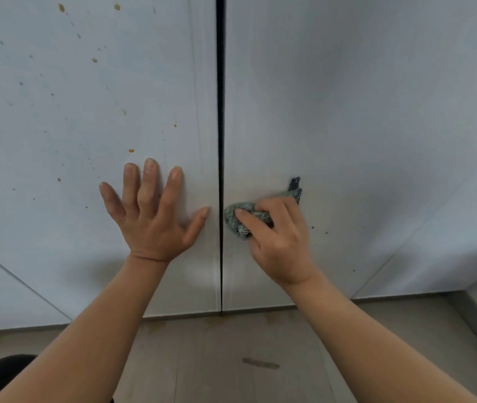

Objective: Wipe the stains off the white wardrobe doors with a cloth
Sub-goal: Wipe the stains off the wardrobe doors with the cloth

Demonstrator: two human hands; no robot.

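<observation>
Wiping under way: the left hand (156,216) presses spread flat on the left door (42,228), its brown stains (94,60) untouched, while the right hand (278,239) grips the bunched cloth (236,218) against the nearly clean right door (376,112), a few specks (313,227) remaining

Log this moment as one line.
left hand: flat on left door | right hand: grips cloth against right door | stains: many on left door

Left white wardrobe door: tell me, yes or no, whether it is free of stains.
No, small brown stains speckle the left white wardrobe door above the left hand pressed flat on it.
</observation>
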